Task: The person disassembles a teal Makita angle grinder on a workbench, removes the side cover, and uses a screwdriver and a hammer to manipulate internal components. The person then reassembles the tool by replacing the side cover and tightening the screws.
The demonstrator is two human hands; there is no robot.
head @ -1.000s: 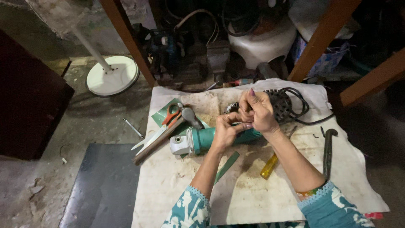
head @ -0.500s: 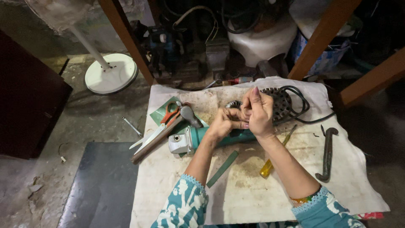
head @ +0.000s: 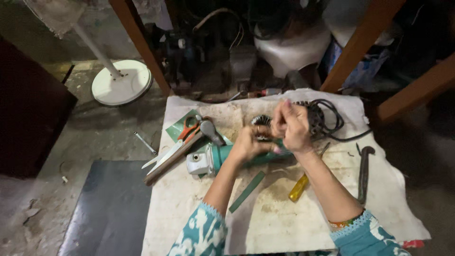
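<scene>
Small table (head: 265, 227) covered with stained white cloth; free room only on the near half, the far half crowded with tools. Both hands raised just above the teal angle grinder body (head: 222, 156), which lies across the table centre, grey gear head to the left. Left hand (head: 250, 143) curled, fingers pinching a small dark toothed metal part (head: 261, 124). Right hand (head: 291, 125) half-closed with fingers bunched together just beside that part; contact unclear. Orange-handled scissors (head: 182, 137) and wooden-handled hammer (head: 182, 147) overhang the left edge. Yellow-handled screwdriver (head: 303, 182) and flat green strip (head: 247, 191) lie near centre. Black bent bar (head: 364, 170) near the right edge, coiled black cable (head: 327, 121) at the far side.
</scene>
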